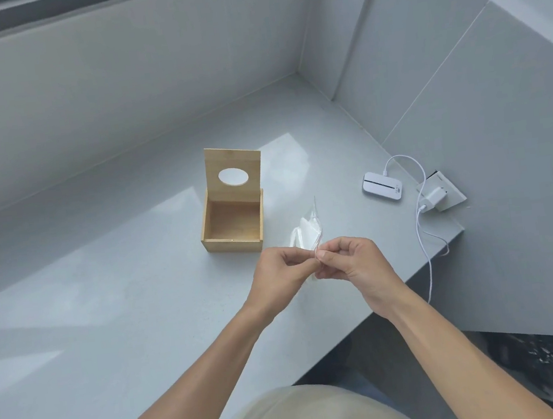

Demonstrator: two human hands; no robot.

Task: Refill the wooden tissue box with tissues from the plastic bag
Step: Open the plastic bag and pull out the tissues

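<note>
Both your hands, left [283, 270] and right [349, 259], pinch the bag [307, 235] mouth, held up just beside the open box [232, 229]. It's thin, slippery, limp film; grip the edges.

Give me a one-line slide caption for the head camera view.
Both hands, left hand and right hand, pinch a clear plastic bag of tissues beside the open, empty wooden tissue box.

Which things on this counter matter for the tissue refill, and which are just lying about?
For the job:
wooden tissue box, lid up, empty
plastic bag of tissues, pinched by left hand and right hand

Lying about:
white device
charger
cable
</note>
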